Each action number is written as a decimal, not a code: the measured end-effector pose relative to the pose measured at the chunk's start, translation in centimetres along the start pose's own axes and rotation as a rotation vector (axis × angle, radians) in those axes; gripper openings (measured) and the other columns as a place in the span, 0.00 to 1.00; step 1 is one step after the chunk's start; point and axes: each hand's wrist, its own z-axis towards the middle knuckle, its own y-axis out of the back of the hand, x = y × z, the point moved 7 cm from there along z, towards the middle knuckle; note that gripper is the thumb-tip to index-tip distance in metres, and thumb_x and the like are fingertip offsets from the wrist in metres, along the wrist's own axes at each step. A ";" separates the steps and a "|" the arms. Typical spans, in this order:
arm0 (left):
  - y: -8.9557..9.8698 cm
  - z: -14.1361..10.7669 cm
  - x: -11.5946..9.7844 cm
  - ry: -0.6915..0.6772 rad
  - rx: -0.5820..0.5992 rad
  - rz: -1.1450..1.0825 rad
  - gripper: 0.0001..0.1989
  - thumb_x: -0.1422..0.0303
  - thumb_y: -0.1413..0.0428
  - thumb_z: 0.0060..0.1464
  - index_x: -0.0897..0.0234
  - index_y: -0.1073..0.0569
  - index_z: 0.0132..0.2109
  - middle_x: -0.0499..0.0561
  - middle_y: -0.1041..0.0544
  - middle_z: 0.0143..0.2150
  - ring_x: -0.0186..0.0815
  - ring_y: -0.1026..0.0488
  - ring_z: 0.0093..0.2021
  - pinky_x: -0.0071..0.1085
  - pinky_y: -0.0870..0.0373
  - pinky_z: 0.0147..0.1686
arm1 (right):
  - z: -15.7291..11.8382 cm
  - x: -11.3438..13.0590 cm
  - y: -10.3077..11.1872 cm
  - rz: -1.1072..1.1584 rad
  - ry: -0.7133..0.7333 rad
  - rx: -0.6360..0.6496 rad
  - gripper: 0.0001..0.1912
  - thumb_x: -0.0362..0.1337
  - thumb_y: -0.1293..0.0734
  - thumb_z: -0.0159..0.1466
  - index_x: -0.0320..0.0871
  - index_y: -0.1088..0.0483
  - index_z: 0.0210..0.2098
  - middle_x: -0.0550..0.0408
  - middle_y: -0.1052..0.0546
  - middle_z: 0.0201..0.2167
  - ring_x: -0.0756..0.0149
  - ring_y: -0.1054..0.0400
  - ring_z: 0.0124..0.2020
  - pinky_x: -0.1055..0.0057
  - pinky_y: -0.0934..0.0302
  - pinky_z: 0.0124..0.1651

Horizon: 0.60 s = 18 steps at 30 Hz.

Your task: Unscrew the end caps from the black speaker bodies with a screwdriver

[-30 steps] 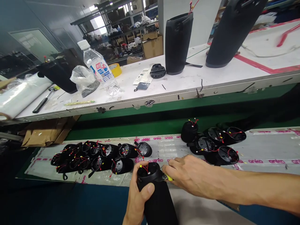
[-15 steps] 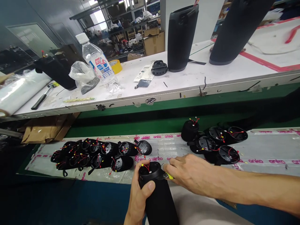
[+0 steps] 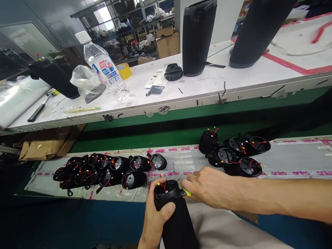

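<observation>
My left hand wraps round the upper end of a black fabric-covered speaker housing, its thumb across the front. The housing leans over my lap with its open end up, and red wires with small connectors show inside. Closed on a small yellow-and-black utility knife, my right hand is at the right side of the rim. The knife's tip touches or nearly touches a black strap or edge piece there; its blade is hidden.
Several black housings with red wires lie on a cardboard-covered board at left, others at right. Beyond is a white bench with a water bottle, yellow tape roll, hammer and upright black speakers.
The camera view has shifted slightly. My left hand keeps its hold on the housing, and my right hand stays at the rim with the utility knife, moved only a little.
</observation>
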 end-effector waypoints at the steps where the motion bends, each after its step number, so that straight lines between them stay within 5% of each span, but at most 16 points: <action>1: 0.0 0.0 0.0 0.002 -0.006 0.018 0.40 0.45 0.29 0.42 0.57 0.27 0.59 0.55 0.18 0.52 0.54 0.23 0.54 0.44 0.31 0.58 | 0.0 0.0 -0.1 -0.004 -0.002 0.009 0.09 0.28 0.34 0.67 0.44 0.36 0.44 0.57 0.25 0.30 0.65 0.35 0.22 0.60 0.65 0.23; 5: 0.0 -0.2 0.0 0.010 -0.012 0.043 0.40 0.44 0.29 0.43 0.57 0.28 0.59 0.54 0.18 0.50 0.53 0.23 0.53 0.42 0.31 0.56 | 0.0 0.2 0.4 0.011 0.027 -0.003 0.04 0.33 0.34 0.72 0.44 0.35 0.44 0.58 0.25 0.27 0.65 0.36 0.20 0.61 0.65 0.23; 9: -0.1 0.2 0.4 -0.012 0.036 -0.006 0.41 0.44 0.30 0.42 0.57 0.27 0.60 0.54 0.18 0.51 0.52 0.23 0.52 0.42 0.30 0.54 | 0.0 0.0 1.2 0.075 0.026 -0.037 0.11 0.44 0.38 0.78 0.43 0.33 0.44 0.58 0.25 0.27 0.65 0.36 0.20 0.61 0.64 0.23; 18: -0.7 1.8 3.0 0.062 0.102 -0.306 0.34 0.50 0.31 0.47 0.58 0.25 0.59 0.57 0.16 0.50 0.54 0.19 0.51 0.44 0.24 0.52 | 1.1 -0.9 -0.2 0.224 -0.027 0.023 0.16 0.47 0.41 0.80 0.42 0.32 0.43 0.55 0.23 0.29 0.65 0.37 0.20 0.62 0.61 0.25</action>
